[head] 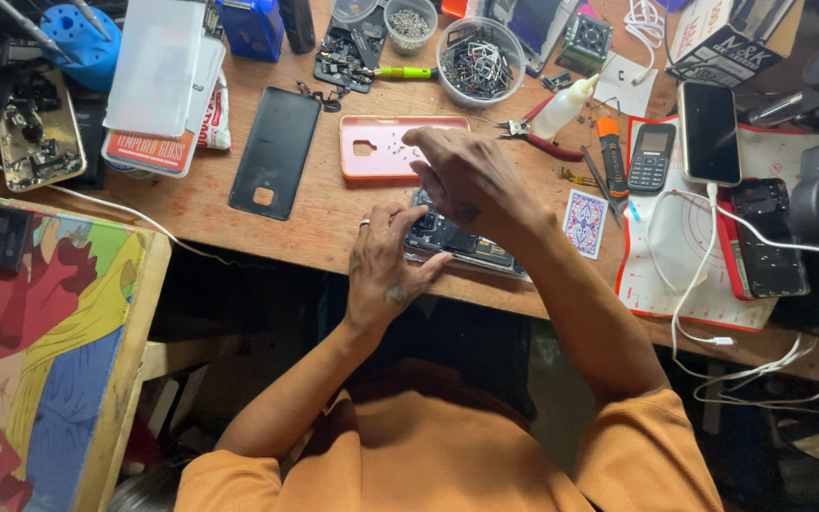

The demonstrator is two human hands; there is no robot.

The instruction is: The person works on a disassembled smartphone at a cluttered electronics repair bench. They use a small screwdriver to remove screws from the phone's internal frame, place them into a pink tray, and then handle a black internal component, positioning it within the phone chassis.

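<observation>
bare left hand [383, 267] steadies opened phone [466, 245]; right hand [466, 175] arched above.

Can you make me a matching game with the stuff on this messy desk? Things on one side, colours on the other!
Things:
1. phone case
2. back cover
3. glue bottle
4. playing card

Colours:
A. white
B. pink
C. blue pattern with a white border
D. black

Pairs: 1-B, 2-D, 3-A, 4-C
</observation>
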